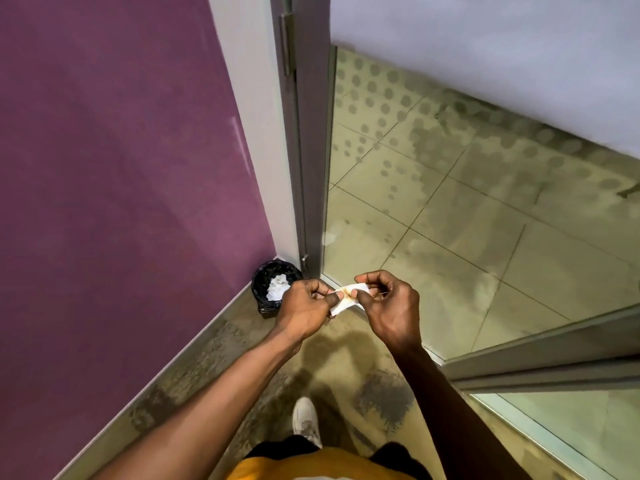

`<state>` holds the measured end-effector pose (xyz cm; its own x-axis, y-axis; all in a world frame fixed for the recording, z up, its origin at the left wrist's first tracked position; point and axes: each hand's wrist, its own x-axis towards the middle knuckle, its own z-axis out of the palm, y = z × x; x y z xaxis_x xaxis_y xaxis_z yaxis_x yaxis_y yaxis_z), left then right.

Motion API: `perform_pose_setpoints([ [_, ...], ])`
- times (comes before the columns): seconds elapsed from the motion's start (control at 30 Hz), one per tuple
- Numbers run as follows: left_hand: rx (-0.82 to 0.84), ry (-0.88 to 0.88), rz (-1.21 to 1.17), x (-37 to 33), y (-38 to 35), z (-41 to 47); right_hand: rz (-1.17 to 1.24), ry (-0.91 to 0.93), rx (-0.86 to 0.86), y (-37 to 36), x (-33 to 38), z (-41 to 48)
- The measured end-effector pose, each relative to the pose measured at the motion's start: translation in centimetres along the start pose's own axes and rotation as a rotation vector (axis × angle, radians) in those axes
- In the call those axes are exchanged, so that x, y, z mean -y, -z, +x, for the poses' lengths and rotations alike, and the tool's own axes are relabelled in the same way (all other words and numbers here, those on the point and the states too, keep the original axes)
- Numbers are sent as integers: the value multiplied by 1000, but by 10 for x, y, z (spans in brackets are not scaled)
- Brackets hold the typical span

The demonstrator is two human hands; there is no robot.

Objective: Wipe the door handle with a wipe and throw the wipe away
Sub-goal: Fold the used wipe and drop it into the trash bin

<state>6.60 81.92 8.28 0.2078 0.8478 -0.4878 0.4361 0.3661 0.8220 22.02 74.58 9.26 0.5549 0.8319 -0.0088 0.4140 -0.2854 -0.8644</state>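
Observation:
A small white wipe [348, 296] with brownish stains is stretched between both my hands at waist height. My left hand [306, 308] pinches its left end and my right hand [389, 308] pinches its right end. A small bin [260, 287] with a black liner and white crumpled paper inside stands on the floor in the corner, just left of and beyond my left hand. The glass door [433, 188] with a grey frame stands open to the right. No door handle is in view.
A purple wall [121, 168] runs along the left down to a pale skirting. The grey door frame post [304, 150] with hinges rises behind the bin. My white shoe [304, 420] is on the stained tile floor below my hands.

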Motion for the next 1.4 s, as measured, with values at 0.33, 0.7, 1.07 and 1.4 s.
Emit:
perform_pose_setpoints([
  [0.33,-62,107,-136,19,26,2,-165,192,-60,-50,14,-6],
  [0.7,-139,307,-366,10,20,37,-66,189,20,-92,1,17],
  [1.07,-220,276,-440,17,6,93,227,-81,142,-101,-34,75],
  [1.4,-213,327,-432,50,20,125,332,-573,489,-149,-66,128],
])
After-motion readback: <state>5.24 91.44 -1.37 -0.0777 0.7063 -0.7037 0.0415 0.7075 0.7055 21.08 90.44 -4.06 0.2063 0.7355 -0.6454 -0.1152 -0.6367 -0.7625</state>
